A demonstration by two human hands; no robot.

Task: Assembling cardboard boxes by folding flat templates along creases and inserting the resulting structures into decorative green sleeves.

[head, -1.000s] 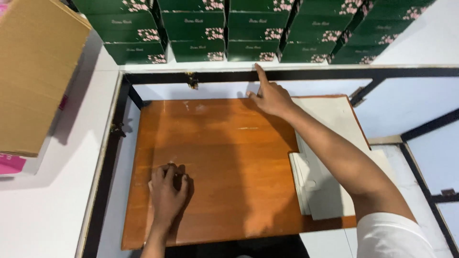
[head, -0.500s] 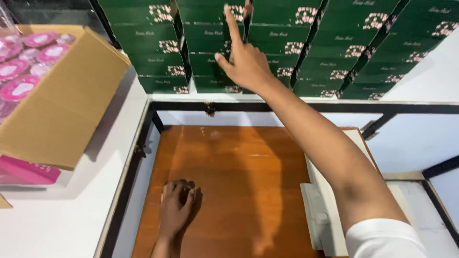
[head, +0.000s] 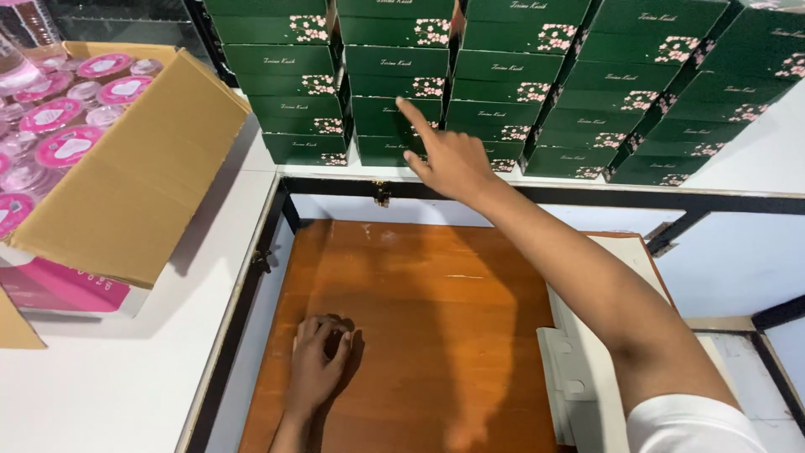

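Observation:
My right hand (head: 451,158) is stretched out over the back edge of a brown wooden board (head: 419,294), its index finger pointing at a stack of dark green boxes (head: 394,84) with pink flower prints. It holds nothing and sits just in front of the lower boxes of that stack. My left hand (head: 319,362) rests knuckles-down on the near left of the board, fingers curled, with nothing seen in it.
An open cardboard box (head: 126,184) of pink-lidded clear cups (head: 67,126) stands at the left on a white table (head: 109,377). White flat pieces (head: 579,369) lie at the board's right edge. A black metal frame (head: 587,195) runs around the board.
My right hand has come down and to the right from the upper boxes to the lower ones of the stack. The view has shifted slightly. My left hand has stayed put.

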